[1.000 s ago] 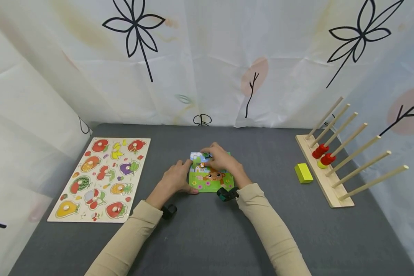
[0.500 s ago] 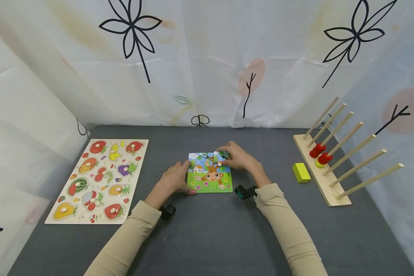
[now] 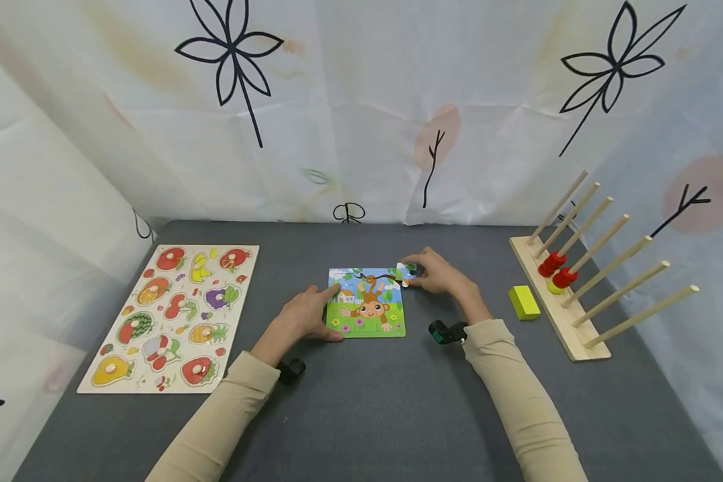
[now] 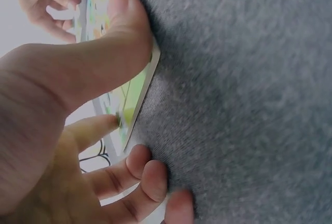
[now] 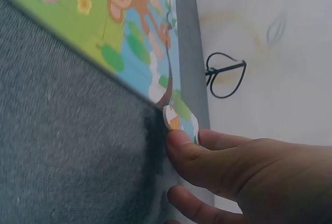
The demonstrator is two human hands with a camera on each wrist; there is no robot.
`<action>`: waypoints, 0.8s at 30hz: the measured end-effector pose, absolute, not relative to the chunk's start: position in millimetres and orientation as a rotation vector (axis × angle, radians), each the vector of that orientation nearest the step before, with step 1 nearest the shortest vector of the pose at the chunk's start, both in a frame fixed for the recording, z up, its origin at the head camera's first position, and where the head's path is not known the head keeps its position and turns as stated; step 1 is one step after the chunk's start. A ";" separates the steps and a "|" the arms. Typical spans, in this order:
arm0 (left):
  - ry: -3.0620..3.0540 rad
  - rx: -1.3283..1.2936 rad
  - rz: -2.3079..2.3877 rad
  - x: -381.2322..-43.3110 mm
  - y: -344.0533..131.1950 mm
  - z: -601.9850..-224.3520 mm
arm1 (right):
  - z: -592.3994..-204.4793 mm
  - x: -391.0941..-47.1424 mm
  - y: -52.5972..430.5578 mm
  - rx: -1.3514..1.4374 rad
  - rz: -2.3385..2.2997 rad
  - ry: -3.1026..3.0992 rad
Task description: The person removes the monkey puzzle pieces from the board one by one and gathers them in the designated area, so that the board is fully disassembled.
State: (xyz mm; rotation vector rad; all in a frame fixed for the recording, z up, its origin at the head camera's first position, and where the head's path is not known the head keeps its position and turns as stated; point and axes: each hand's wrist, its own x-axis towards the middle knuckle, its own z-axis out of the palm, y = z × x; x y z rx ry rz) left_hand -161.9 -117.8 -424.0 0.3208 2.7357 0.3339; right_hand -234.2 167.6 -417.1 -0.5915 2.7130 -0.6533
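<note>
A jigsaw puzzle (image 3: 367, 309) with a monkey picture lies flat on the grey table, in the middle of the head view. My left hand (image 3: 304, 314) rests at its left side. In the left wrist view the thumb (image 4: 127, 32) lies over the puzzle's edge and the index finger touches further along. Between thumb and fingertips, my right hand (image 3: 438, 274) pinches a small puzzle piece (image 3: 404, 272) just off the puzzle's far right corner. The right wrist view shows this piece (image 5: 176, 119) slightly tilted, close to that corner; whether they touch I cannot tell.
On the left lies a fruit peg board (image 3: 171, 314) with several knobbed pieces. A wooden peg rack (image 3: 563, 301) bearing a few red and yellow rings (image 3: 552, 264) stands at the right, with a yellow block (image 3: 523, 302) beside it. Patterned white cloth (image 3: 349, 120) hangs behind the table.
My right hand has moved right, from over the puzzle to beyond its far right corner, carrying the small piece. The left hand stays at the puzzle's left side.
</note>
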 end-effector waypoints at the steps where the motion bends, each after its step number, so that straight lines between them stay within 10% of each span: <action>1: 2.735 0.332 0.309 -161.4 -118.5 -423.3 | -417.7 -234.6 168.5 -0.593 -0.654 2.714; 24: 2.692 0.334 0.243 -156.1 -137.7 -421.1 | -423.1 -234.4 170.9 -0.585 -0.662 2.693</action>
